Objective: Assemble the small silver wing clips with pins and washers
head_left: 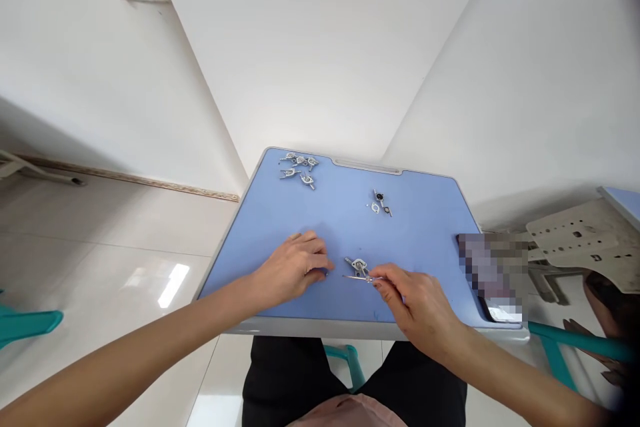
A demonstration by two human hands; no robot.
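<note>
A blue desk top (345, 233) lies in front of me. My right hand (417, 303) pinches a thin metal rod that runs left to a small silver metal part (358, 267) resting on the desk. My left hand (295, 267) rests on the desk to the left of that part, fingers curled with the fingertips pressed together; whether it holds anything is hidden. A cluster of several similar silver parts (299, 168) lies at the far left corner. Two or three small pieces (380, 203) lie at the middle right.
A blurred-out flat object (493, 273) lies at the desk's right edge. A beige perforated chair part (580, 240) stands to the right, with teal chair frames (575, 340) low at right and left. White walls meet behind the desk; a tiled floor is at left.
</note>
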